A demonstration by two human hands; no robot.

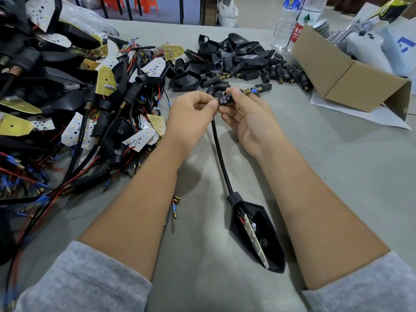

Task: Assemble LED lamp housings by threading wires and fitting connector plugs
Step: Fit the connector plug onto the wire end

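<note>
Black connector plug sits between both hands above the grey table, w/ a threaded brass end and a blue-sleeved wire tip poking out its right side. Right hand grips the plug, thumb on top, fingers curled under. Left hand pinches the wires just at the plug's left end, thumb & forefinger closed on them. Black cable drops from there toward the person, into a black lamp housing lying on the table between the forearms; an LED board sits tilted inside it. Left of the arms: big heap of wired housings & boards. Behind the hands: pile of bare housings & plugs. Far right: cardboard box on its side, water bottles behind
</note>
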